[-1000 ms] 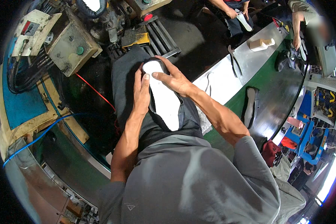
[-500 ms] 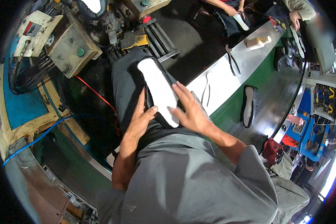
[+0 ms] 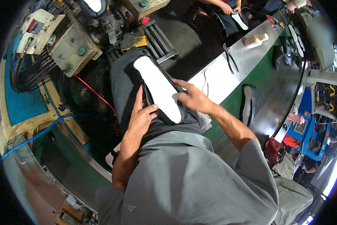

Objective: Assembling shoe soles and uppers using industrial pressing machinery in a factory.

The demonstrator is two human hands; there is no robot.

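A dark shoe lies sole side up across my lap, its underside covered in white. My left hand is closed on its left edge near the close end, thumb on top and index finger stretched along the side. Opposite it, my right hand grips the right edge, with the index finger extended along the rim and the thumb over the white underside. Slight motion blur softens the right fingertips. The shoe's upper faces down and is mostly hidden.
Pincers and a white bottle rest on the metal bench strip to the right. Another shoe lies beyond it. Machine boxes stand at left, near an orange hose. A co-worker's hands hold a shoe.
My right hand has shifted up and right along the shoe's edge. The shoe has moved slightly, its close end swinging up and right. My left hand keeps its place.
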